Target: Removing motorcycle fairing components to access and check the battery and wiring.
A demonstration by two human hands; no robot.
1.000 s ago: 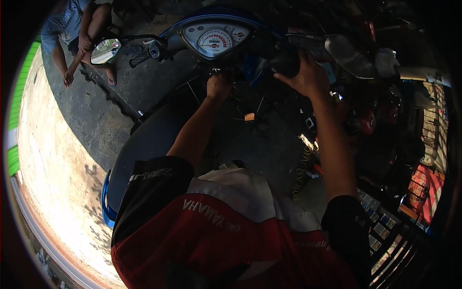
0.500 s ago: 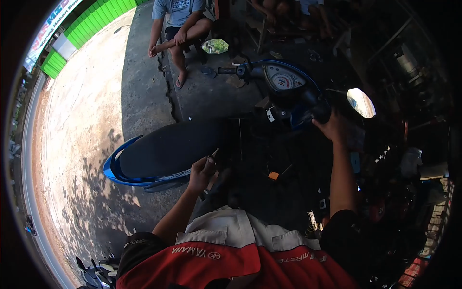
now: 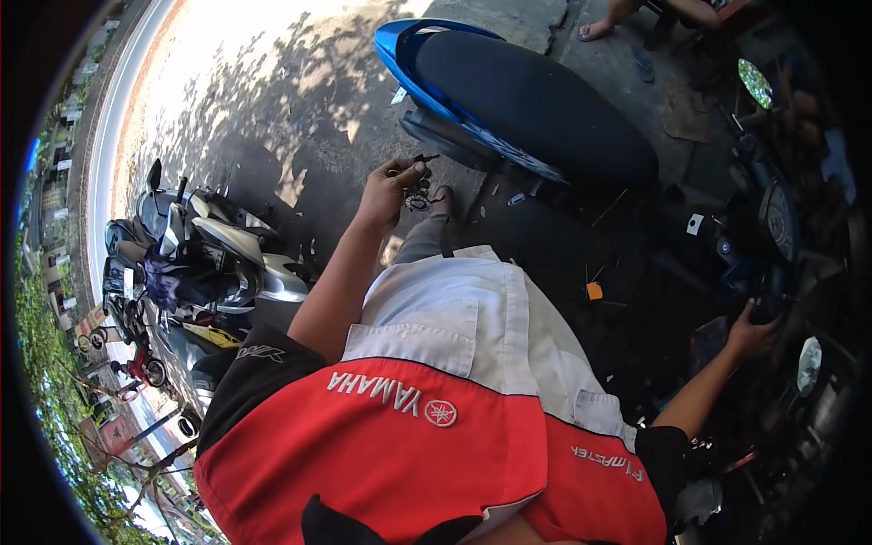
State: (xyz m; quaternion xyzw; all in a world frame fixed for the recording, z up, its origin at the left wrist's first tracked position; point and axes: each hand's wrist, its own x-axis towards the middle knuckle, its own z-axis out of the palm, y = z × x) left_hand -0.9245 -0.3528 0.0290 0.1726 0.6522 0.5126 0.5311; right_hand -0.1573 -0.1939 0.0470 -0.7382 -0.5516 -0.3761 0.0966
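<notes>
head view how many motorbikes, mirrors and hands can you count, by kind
motorbikes: 2, the blue one with the black seat and a silver one parked on the left
round mirrors: 2
own hands: 2, left hand holding keys, right hand on the handlebar
total: 6

Single view: you wear the head camera and it looks steeply down over your own red and white shirt (image 3: 436,400), close below. Blue scooter (image 3: 527,100) sits near, 12 to 1 o'clock; parked motorcycles (image 3: 195,254) farther, at 9 o'clock. Fisheye bends the road edge toward the rim. No second view shares coverage.
</notes>
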